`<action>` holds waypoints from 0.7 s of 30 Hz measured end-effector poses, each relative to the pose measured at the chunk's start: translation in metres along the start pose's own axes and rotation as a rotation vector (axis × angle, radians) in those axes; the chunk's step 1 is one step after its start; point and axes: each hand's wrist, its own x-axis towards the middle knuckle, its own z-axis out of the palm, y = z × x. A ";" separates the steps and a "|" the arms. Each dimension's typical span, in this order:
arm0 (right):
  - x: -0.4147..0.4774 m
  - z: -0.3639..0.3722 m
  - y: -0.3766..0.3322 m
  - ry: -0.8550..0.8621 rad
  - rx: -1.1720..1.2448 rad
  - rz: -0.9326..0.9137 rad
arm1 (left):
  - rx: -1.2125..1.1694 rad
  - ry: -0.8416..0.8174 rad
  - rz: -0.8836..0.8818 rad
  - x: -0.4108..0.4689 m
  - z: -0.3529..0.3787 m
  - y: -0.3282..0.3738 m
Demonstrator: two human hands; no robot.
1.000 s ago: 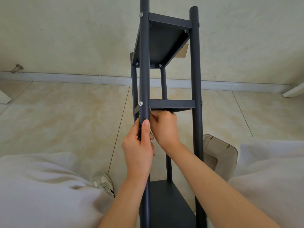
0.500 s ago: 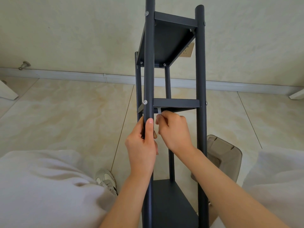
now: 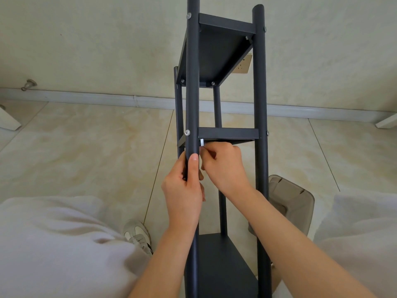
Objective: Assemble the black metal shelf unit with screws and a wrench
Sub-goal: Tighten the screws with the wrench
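Observation:
The black metal shelf unit (image 3: 260, 104) stands upright in front of me with three shelves between four round posts. My left hand (image 3: 184, 190) grips the near left post just below the middle shelf (image 3: 227, 133). A silver screw (image 3: 187, 132) sits in that post at shelf level. My right hand (image 3: 223, 166) is curled under the middle shelf's near left corner and pinches a small silver wrench (image 3: 202, 142), of which only the tip shows.
A beige plastic bin (image 3: 294, 203) stands on the tiled floor behind the right post. My knees in light trousers flank the unit, with a white shoe (image 3: 137, 234) at lower left. A wall socket (image 3: 242, 64) and a white skirting lie beyond.
The view has drifted a little left and down relative to the unit. My right hand has slid slightly lower, baring the wrench tip under the shelf corner. The left hand keeps its grip.

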 end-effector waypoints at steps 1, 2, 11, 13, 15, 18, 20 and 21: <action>0.001 0.001 0.001 0.009 0.001 -0.003 | 0.002 -0.001 0.000 0.000 0.000 0.000; 0.002 0.002 0.001 0.018 0.003 -0.001 | 0.003 -0.002 0.000 0.000 0.000 0.000; 0.007 0.019 0.003 0.031 0.167 0.031 | -0.008 0.007 0.002 -0.001 -0.003 0.000; 0.007 0.022 0.004 0.048 0.174 0.036 | -0.012 0.004 0.005 -0.001 -0.003 0.000; 0.008 0.025 0.004 0.057 0.190 0.054 | -0.011 -0.002 0.010 -0.001 -0.003 0.000; 0.010 0.025 0.004 0.058 0.219 0.052 | -0.013 -0.005 0.007 -0.001 -0.003 0.000; 0.009 0.024 0.004 0.046 0.181 0.041 | -0.012 -0.005 0.000 0.000 -0.003 0.000; 0.008 0.022 0.005 0.032 0.153 0.038 | -0.010 -0.008 -0.001 0.000 -0.003 0.000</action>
